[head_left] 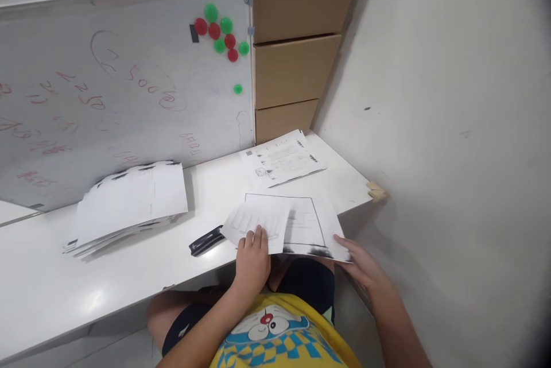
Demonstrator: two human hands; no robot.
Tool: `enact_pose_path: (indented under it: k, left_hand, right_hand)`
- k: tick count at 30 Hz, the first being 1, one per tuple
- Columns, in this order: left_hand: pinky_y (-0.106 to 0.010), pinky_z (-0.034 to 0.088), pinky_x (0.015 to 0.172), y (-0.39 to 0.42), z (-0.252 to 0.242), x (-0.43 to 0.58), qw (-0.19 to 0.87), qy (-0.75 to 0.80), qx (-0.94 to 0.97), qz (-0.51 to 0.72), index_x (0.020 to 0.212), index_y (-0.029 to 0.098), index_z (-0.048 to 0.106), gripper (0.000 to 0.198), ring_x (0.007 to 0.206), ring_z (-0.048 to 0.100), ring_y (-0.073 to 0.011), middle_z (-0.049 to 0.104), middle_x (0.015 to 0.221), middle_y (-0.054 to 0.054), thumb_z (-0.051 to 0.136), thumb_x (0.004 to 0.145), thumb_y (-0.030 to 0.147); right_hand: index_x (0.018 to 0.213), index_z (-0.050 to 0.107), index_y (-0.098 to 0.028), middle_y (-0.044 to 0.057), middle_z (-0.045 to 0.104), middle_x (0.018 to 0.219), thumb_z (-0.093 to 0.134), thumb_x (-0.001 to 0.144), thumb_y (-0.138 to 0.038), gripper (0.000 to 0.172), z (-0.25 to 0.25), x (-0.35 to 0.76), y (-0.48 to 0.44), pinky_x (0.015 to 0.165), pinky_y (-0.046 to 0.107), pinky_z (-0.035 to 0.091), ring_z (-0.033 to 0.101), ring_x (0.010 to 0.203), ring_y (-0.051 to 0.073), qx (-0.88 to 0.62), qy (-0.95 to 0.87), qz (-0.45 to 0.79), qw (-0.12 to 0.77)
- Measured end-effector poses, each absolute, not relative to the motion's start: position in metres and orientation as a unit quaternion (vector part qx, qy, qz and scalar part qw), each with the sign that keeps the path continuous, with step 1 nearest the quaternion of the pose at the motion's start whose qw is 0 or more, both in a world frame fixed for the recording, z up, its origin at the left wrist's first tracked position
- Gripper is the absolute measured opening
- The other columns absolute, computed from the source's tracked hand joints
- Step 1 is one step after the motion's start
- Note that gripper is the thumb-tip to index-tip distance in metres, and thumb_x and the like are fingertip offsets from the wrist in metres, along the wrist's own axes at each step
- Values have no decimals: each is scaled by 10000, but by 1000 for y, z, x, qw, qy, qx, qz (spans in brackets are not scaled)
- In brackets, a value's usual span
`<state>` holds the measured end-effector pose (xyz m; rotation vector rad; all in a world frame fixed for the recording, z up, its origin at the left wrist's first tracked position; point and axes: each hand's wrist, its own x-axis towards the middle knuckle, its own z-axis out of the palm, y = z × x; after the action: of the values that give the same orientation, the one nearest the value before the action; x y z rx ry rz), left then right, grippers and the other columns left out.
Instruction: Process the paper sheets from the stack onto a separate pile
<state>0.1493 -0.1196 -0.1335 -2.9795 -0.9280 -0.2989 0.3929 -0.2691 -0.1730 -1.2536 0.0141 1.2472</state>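
Note:
Near the table's front edge, my left hand (pixel 253 256) rests its fingers on a small printed slip (pixel 258 220), which overlaps a larger sheet. My right hand (pixel 359 259) grips the lower right corner of that larger sheet (pixel 329 219), thumb on top and fingers beneath. The sheet bears a black frame outline and dark smudges along its lower edge. A black stapler (pixel 206 241) lies just left of the slip, partly covered at its right end. Whether my left fingers pinch the slip or only press on it is hard to see.
A thick stack of papers (pixel 146 201) lies on the white table (pixel 129 270) at the left. More printed sheets (pixel 286 158) are at the back right. Behind stand a whiteboard (pixel 150 29) with round magnets and stacked cardboard boxes (pixel 295 69). A wall (pixel 451 127) bounds the right side.

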Motion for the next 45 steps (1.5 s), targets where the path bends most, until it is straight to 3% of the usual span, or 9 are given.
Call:
enact_pose_path:
  k: [6,10,15,19,23,28,36,41,45]
  left_hand:
    - [-512,442,907,-114,-144,173,-11,-319,-943,-100,1395,121,454,573,1206,500,-369,532,1355,-201,476,823,104]
    - [-495,450,854,-111,-142,210,-32,-294,-950,-100,1319,95,513,482,1101,530,-357,584,1214,-219,519,846,188]
    - [-452,449,739,-111,-140,247,-49,-308,-947,-81,1202,74,574,402,918,551,-314,607,1038,-199,561,852,270]
    - [-483,464,792,-113,-149,257,-90,-311,-941,-98,1275,71,514,540,1016,529,-342,551,1236,-221,597,849,391]
    - [-443,455,934,-112,-156,244,-154,-189,-962,-125,1336,137,472,520,1168,495,-301,434,1444,-156,569,877,362]
    - [-457,393,1052,-95,-153,196,-166,-204,-949,-173,1307,173,511,427,1297,428,-288,457,1446,-116,522,895,284]
    - [-516,421,1037,-93,-163,146,-193,-216,-942,-170,1277,173,560,452,1334,426,-300,545,1375,-113,466,839,113]
    - [-527,384,1098,-113,-160,151,-295,-231,-915,-153,1333,160,522,643,1380,378,-282,468,1448,-109,506,693,97]
    - [-552,355,1109,-123,-156,158,-273,-244,-924,-114,1325,103,521,633,1410,311,-327,399,1485,-168,538,694,142]
  right_hand:
    - [948,732,-215,108,755,999,762,677,-456,364,-182,432,-286,712,412,601,706,879,315,-594,13,500,630]
    - [1028,701,-246,129,748,988,508,740,-737,601,-201,429,-285,833,544,546,681,981,356,-552,-8,439,709]
    - [930,719,-338,134,704,1123,491,589,-884,682,-223,402,-290,983,544,448,574,1190,367,-477,-36,445,757]
    - [1053,698,-297,120,654,1243,647,598,-786,670,-224,355,-272,1003,544,433,534,1245,343,-450,-76,511,729]
    - [979,695,-249,84,732,1014,734,693,-594,450,-214,320,-239,860,469,521,668,969,280,-448,-60,511,731]
    - [771,669,-214,11,716,754,868,596,-393,320,-205,312,-218,673,348,553,663,712,195,-470,-31,480,741]
    - [661,682,-163,31,704,641,892,510,-438,378,-195,299,-217,631,324,542,658,636,188,-518,-53,506,688]
    - [695,712,-159,42,721,658,882,513,-465,395,-194,286,-221,666,341,546,666,643,197,-529,-66,513,673]
    - [680,702,-163,46,727,671,846,593,-460,341,-194,280,-226,700,355,539,675,653,204,-512,-84,531,670]
